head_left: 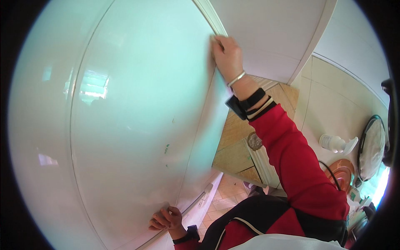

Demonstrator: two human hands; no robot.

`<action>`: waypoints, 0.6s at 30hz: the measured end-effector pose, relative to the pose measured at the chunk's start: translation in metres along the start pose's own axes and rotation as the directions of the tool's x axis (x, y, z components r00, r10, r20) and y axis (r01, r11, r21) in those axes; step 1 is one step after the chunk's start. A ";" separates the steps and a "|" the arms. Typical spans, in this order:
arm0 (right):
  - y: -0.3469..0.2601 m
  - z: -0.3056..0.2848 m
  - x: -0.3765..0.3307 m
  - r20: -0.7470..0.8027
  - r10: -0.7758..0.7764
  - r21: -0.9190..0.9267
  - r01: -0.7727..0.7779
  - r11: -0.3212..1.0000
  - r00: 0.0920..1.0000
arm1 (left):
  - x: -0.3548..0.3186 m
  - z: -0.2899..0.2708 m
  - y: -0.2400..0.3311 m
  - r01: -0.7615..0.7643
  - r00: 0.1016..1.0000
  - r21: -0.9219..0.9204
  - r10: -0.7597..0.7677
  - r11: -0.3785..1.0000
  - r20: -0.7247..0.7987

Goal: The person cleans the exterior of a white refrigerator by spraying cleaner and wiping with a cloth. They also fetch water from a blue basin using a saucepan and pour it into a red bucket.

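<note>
By the white trim, head view: right hand at the edge of the glossy white panel, fingers bent; cannot tell whether they grip anything
Left hand: low, close to the panel, fingers curled, contents hidden
Panel: across the left side, green specks between the hands
Far right: white spray bottle near a brown round dish

- white panel: glossy, smooth, mirrors light patches
- bracelet: shiny, metal look
- wristband: matt black, fabric or rubber, can't tell
- sleeve: red cloth, matt
- spray bottle: white plastic, smooth
- floor tiles: smooth, ceramic look
</note>
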State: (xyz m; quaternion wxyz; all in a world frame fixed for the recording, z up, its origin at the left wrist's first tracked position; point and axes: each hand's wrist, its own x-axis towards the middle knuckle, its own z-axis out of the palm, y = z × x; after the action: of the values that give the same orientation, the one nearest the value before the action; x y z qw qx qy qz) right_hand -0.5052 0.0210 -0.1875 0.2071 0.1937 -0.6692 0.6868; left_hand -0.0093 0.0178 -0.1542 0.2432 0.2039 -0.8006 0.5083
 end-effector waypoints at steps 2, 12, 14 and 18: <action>-0.002 -0.004 -0.003 0.073 0.234 -0.188 -0.217 0.958 0.970 | 0.000 0.000 0.000 -0.013 1.000 0.001 0.013 1.000 0.022; 0.016 0.010 -0.005 -0.052 -0.009 -0.055 0.006 0.998 0.999 | 0.000 0.000 -0.001 -0.020 1.000 -0.001 0.020 1.000 -0.005; 0.030 0.004 -0.032 -0.013 0.178 -0.107 -0.179 0.978 0.984 | 0.000 0.000 -0.001 -0.029 1.000 -0.017 0.029 0.999 0.005; 0.052 -0.002 -0.056 0.061 0.178 -0.119 -0.170 0.978 0.982 | 0.001 0.000 -0.001 -0.020 1.000 -0.012 0.020 1.000 -0.002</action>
State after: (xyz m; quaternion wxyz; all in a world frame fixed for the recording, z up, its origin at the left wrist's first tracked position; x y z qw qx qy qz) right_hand -0.4865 0.0212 -0.2612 0.1327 0.1467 -0.7285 0.6559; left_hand -0.0092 0.0172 -0.1533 0.2402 0.1940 -0.8052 0.5062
